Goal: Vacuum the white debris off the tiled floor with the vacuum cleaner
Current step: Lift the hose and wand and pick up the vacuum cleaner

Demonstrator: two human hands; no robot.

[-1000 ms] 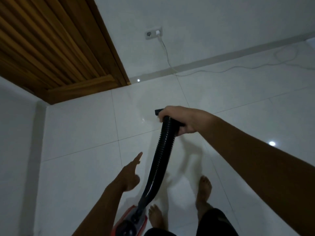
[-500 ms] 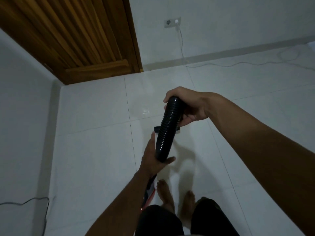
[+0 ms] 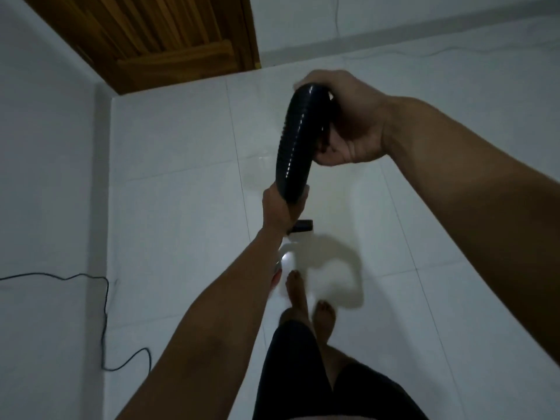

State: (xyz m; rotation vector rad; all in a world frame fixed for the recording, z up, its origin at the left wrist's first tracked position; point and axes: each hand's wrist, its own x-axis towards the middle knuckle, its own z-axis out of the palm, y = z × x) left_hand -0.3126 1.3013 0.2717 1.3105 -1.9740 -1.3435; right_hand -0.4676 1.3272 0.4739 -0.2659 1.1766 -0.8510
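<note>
Holding the vacuum hose [image 3: 292, 140] in both hands above the tiled floor [image 3: 181, 165].

The right hand [image 3: 351, 122] is curled over the top of the black ribbed hose, just where it bends into a tight arch, with fingers and thumb wrapped round it. The left hand [image 3: 280, 207] grips the same hose lower down, fingers closed about it, so the hose runs upright between the two hands. Just below the left wrist a small black part [image 3: 301, 226] sticks out sideways; it is possibly the hose's end piece, though the dim view leaves that unsure. Bare feet [image 3: 298, 295] stand on the glossy white tiles below dark shorts [image 3: 303, 374]. A wooden door [image 3: 169, 40] fills the far corner, and a thin black cable [image 3: 106, 298] trails down the left wall.
</note>
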